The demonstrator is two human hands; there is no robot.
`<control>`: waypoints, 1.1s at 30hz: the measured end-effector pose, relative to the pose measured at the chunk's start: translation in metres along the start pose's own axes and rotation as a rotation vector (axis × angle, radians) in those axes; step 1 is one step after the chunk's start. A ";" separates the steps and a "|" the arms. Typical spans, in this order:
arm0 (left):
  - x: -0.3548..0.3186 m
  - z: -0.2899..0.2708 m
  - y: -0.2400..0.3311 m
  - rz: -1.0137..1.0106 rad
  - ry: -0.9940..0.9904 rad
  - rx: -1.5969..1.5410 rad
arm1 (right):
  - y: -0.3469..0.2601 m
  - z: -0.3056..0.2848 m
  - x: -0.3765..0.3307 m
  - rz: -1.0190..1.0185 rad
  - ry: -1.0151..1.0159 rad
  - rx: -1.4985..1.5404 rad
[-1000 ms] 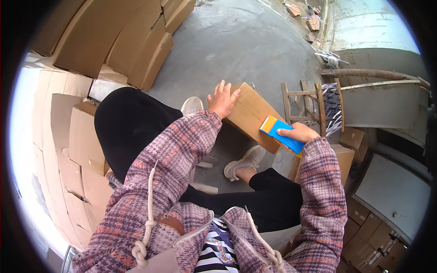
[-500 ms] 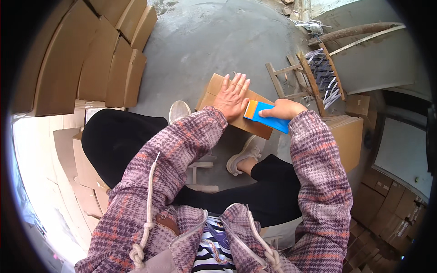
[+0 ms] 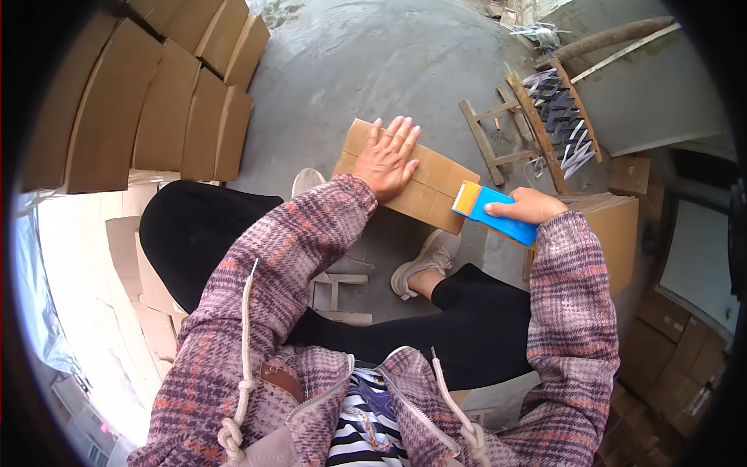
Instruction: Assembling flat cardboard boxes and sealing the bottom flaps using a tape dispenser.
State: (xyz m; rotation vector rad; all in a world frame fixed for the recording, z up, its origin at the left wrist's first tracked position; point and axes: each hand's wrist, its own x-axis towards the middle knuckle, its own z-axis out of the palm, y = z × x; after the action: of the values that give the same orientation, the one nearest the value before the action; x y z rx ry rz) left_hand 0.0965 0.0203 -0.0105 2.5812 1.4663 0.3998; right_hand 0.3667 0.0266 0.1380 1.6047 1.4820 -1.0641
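A closed brown cardboard box (image 3: pixel 437 184) lies between my knees, its long side slanting down to the right. My left hand (image 3: pixel 387 161) rests flat on its upper left part, fingers stretched out and thumb apart. Just off the box's right end, my right hand (image 3: pixel 531 207) is wrapped round what looks like a blue tape dispenser (image 3: pixel 510 226) with an orange front. The thumb lies on top of it, and its orange end points left at the box's edge. Whether that end touches the box I cannot tell. My right fingers are mostly hidden beneath the dispenser.
Large cardboard boxes (image 3: pixel 109 109) are stacked at the left. To the right stands a wooden stool frame (image 3: pixel 537 117) with woven straps, and nearer me a stack of flat cardboard (image 3: pixel 615 233). My shoes (image 3: pixel 426 261) are on the grey concrete floor (image 3: pixel 366 62) beside the box.
My right hand has carried the tape dispenser to the right, from over the box's top to its right end. The left hand stays flat on the box.
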 end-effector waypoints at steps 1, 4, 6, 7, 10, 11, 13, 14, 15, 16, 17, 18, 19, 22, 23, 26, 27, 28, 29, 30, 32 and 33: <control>0.000 0.000 0.000 0.011 -0.023 -0.016 | 0.010 0.003 0.000 0.049 0.021 0.003; 0.001 -0.006 -0.002 0.027 -0.030 -0.060 | 0.025 0.011 0.006 -0.023 0.023 0.010; 0.003 -0.010 0.000 0.006 -0.075 -0.026 | 0.027 0.015 0.008 -0.005 0.052 0.016; 0.004 -0.012 0.005 0.008 -0.061 -0.016 | 0.026 0.015 0.009 -0.037 0.043 0.035; 0.008 -0.008 0.034 0.023 -0.066 -0.045 | 0.020 0.014 0.011 -0.007 0.048 -0.014; 0.008 -0.004 0.049 0.020 -0.122 -0.034 | 0.019 0.013 0.011 -0.059 0.048 0.021; 0.009 0.006 0.081 0.091 -0.135 -0.134 | 0.020 0.012 0.012 -0.112 0.081 0.011; 0.009 0.009 0.085 0.072 -0.064 -0.093 | 0.023 0.013 0.013 -0.118 0.082 0.036; 0.009 0.011 0.088 0.062 -0.087 -0.098 | 0.028 0.015 0.014 -0.110 0.060 0.050; 0.009 0.013 0.090 0.084 -0.079 -0.097 | 0.035 0.017 0.014 -0.121 0.060 0.075; 0.008 0.014 0.090 0.082 -0.085 -0.100 | 0.042 0.020 0.016 -0.107 0.072 0.090; 0.009 0.015 0.088 0.077 -0.048 -0.088 | 0.052 0.022 0.018 -0.134 0.061 0.107; 0.009 0.015 0.086 0.092 -0.097 -0.095 | 0.060 0.027 0.020 -0.181 0.047 0.145; 0.011 0.013 0.085 0.102 -0.102 -0.068 | 0.086 0.041 0.026 -0.249 0.082 0.289; 0.013 0.012 0.086 0.086 -0.134 -0.073 | 0.095 0.046 0.027 -0.254 0.072 0.298; 0.016 0.009 0.090 0.072 -0.162 -0.043 | 0.127 0.060 0.024 -0.221 0.146 0.257; 0.016 0.009 0.091 0.080 -0.171 -0.036 | 0.134 0.066 0.025 -0.260 0.141 0.283; 0.016 0.009 0.091 0.075 -0.178 -0.025 | 0.138 0.071 0.027 -0.253 0.167 0.284; 0.016 0.009 0.091 0.074 -0.187 -0.009 | 0.141 0.076 0.030 -0.171 0.181 0.259; 0.016 0.010 0.091 0.088 -0.186 0.014 | 0.139 0.080 0.035 -0.241 0.192 0.299; 0.015 0.010 0.091 0.090 -0.194 0.005 | 0.125 0.083 0.051 -0.190 0.166 0.201; 0.015 0.010 0.092 0.094 -0.188 0.009 | 0.115 0.081 0.059 -0.193 0.148 0.197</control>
State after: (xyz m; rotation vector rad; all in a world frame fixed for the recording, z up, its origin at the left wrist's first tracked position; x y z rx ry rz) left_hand 0.1819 -0.0140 0.0056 2.6197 1.2909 0.1564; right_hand 0.4724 -0.0333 0.0459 1.7345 1.7018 -1.2554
